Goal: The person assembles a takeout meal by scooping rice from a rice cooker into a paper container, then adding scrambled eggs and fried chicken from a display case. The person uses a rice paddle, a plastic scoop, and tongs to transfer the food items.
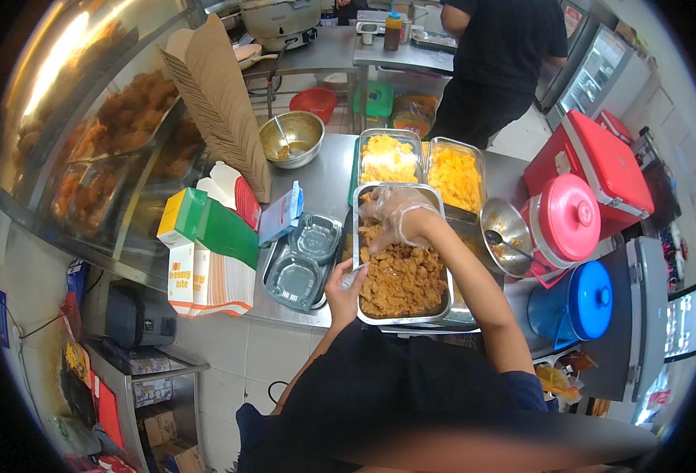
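My right hand (pixel 399 213), in a clear plastic glove, reaches into the far part of a deep metal tray (pixel 445 276). Its fingers curl down, and what lies within them is hidden. Brown, crumbly fried pieces (pixel 403 284) fill the near part of this tray. By the tray's left rim, my left hand (pixel 342 292) is closed, thumb and forefinger about something whitish that I cannot make out. To its left sit black plastic containers with clear lids (pixel 294 280). Just beyond the tray stand two metal pans, one of pale yellow food (pixel 387 160) and one of deeper yellow food (pixel 454 180).
Left are folded cartons (pixel 206 280), a green-and-yellow box (pixel 226 229), a brown cardboard stack (pixel 218 102) and a fried-food display case (pixel 119 158). A metal bowl (pixel 505 236) with a spoon, pink (pixel 570 217) and blue (pixel 572 303) tubs stand right. A person (pixel 493 63) works beyond.
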